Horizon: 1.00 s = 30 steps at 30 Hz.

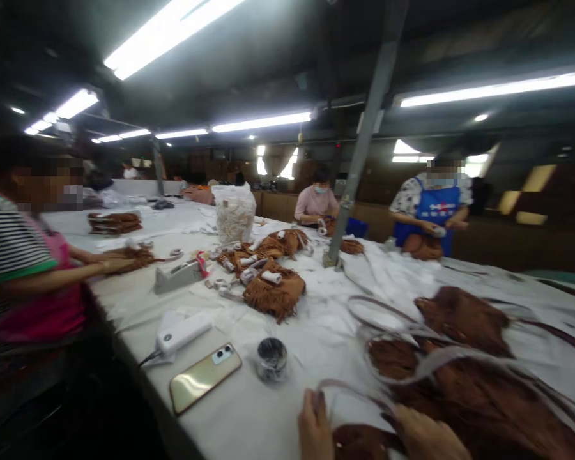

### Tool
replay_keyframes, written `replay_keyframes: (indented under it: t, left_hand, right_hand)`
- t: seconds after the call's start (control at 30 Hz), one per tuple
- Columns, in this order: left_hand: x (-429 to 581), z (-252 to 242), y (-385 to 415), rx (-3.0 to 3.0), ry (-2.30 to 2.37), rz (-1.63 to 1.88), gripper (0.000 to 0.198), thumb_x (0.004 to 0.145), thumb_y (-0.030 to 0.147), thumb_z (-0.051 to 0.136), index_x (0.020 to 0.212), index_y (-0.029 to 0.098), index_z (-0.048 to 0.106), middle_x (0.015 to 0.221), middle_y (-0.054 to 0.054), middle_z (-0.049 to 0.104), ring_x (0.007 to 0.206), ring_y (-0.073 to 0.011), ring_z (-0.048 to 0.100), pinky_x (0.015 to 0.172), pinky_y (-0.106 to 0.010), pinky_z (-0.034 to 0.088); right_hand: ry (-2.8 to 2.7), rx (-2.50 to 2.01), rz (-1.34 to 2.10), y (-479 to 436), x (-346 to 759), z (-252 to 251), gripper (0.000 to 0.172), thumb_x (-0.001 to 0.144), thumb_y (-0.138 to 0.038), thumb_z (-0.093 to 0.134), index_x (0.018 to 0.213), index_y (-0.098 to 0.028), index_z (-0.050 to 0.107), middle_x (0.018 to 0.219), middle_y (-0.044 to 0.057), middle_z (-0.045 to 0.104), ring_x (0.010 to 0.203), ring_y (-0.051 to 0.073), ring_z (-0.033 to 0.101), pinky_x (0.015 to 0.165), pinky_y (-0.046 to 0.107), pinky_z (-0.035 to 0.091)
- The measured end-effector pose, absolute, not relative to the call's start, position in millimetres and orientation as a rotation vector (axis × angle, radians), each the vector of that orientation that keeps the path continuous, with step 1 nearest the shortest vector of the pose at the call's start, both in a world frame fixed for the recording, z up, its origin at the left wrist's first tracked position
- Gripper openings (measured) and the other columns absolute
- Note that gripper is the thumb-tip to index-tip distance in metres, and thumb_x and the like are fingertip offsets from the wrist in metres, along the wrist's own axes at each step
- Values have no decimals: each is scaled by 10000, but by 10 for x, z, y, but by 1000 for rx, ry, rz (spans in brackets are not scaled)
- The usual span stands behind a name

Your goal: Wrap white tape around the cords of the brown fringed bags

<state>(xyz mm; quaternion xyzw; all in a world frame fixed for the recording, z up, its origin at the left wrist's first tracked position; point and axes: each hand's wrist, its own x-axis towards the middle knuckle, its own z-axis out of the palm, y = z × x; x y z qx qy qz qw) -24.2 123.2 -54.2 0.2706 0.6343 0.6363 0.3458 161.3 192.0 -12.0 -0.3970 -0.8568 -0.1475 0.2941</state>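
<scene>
At the bottom edge my left hand is closed, its fingers pinching one end of a thin brown strap. The strap arcs over to my right hand, which is blurred by motion and curled around the strap's other part. Below and between my hands lies a dark brown leather piece, partly cut off by the frame; it looks like part of a bag. Right beside my right hand are several brown suede bags in a pile, with long straps wrapped in pale covering.
Left of my hands lie a jar with dark contents, a phone and a white power bank. Beyond are fringed brown bags, a tape dispenser, a full plastic sack and a metal post. Co-workers stand around the table.
</scene>
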Motion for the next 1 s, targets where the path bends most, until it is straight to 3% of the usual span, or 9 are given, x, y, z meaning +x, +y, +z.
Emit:
replay_keyframes:
  t: [0.07, 0.13, 0.23, 0.3, 0.43, 0.57, 0.67, 0.8, 1.0]
  left_hand:
    - [-301, -569, 1143, 764, 1704, 1704, 536, 773, 636, 482, 954, 157, 641, 1029, -170, 697, 1066, -307, 600, 911, -375, 461]
    - [-345, -583, 1110, 883, 1682, 1686, 480, 806, 589, 463, 949, 160, 622, 998, -147, 697, 1002, -292, 619, 874, -367, 466]
    - [-348, -577, 1084, 965, 1622, 1623, 418, 844, 545, 427, 949, 173, 585, 960, -116, 684, 954, -272, 610, 854, -359, 450]
    - [-338, -563, 1031, 1040, 1595, 1589, 370, 857, 530, 417, 905, 193, 564, 863, -74, 667, 863, -249, 605, 790, -337, 448]
    - [-440, -481, 880, 1384, 1566, 1346, 328, 862, 526, 422, 760, 222, 490, 626, 22, 534, 622, -182, 526, 617, -280, 393]
    - [-681, -161, 875, 1678, 1515, 1046, 410, 829, 587, 452, 686, 205, 497, 607, 12, 532, 624, -184, 529, 592, -274, 363]
    - [-758, 182, 1014, 1642, 1393, 1057, 480, 837, 626, 397, 834, 176, 563, 702, -36, 631, 688, -201, 598, 640, -281, 407]
    - [-659, 418, 1160, 1431, 1169, 919, 666, 808, 698, 364, 1157, 144, 486, 491, 28, 572, 427, -152, 525, 450, -221, 340]
    - [-560, 256, 1105, 1373, 992, 861, 630, 748, 711, 479, 818, 103, 626, 392, 66, 421, 331, -70, 336, 369, -189, 179]
  right_hand:
    - [-2467, -1207, -403, 1734, 1639, 57, 160, 820, -220, 543, 926, -236, 662, 799, 67, 684, 737, 219, 630, 684, 339, 400]
    - [-2536, -1359, -343, 1623, 1510, 221, 310, 824, -278, 597, 1131, -241, 585, 986, 78, 668, 912, 247, 600, 782, 356, 386]
    - [-2665, -1521, -172, 1599, 1331, 386, 215, 851, -282, 580, 1059, -225, 595, 966, 81, 659, 963, 263, 574, 791, 343, 375]
    - [-2652, -1617, -97, 1608, 1305, 435, 124, 861, -187, 539, 963, -180, 608, 928, 105, 663, 920, 251, 596, 763, 320, 383]
    - [-2465, -1744, 10, 1597, 1370, 515, 261, 820, 4, 436, 1002, -119, 578, 885, 148, 672, 817, 227, 641, 688, 282, 394]
    - [-2240, -1705, 229, 1536, 1368, 682, 245, 823, -40, 465, 1028, -137, 558, 836, 126, 680, 808, 227, 655, 692, 273, 411]
    - [-2033, -1609, 467, 1469, 1273, 765, 166, 851, -133, 468, 981, -166, 566, 744, 70, 674, 708, 190, 657, 656, 254, 439]
    - [-1697, -1485, 789, 1377, 1111, 744, 178, 863, -205, 399, 987, -173, 522, 644, 7, 632, 545, 146, 638, 529, 227, 482]
    - [-1311, -1340, 1074, 1237, 1055, 645, 231, 810, -215, 425, 1035, -166, 434, 643, -12, 622, 549, 119, 648, 561, 232, 538]
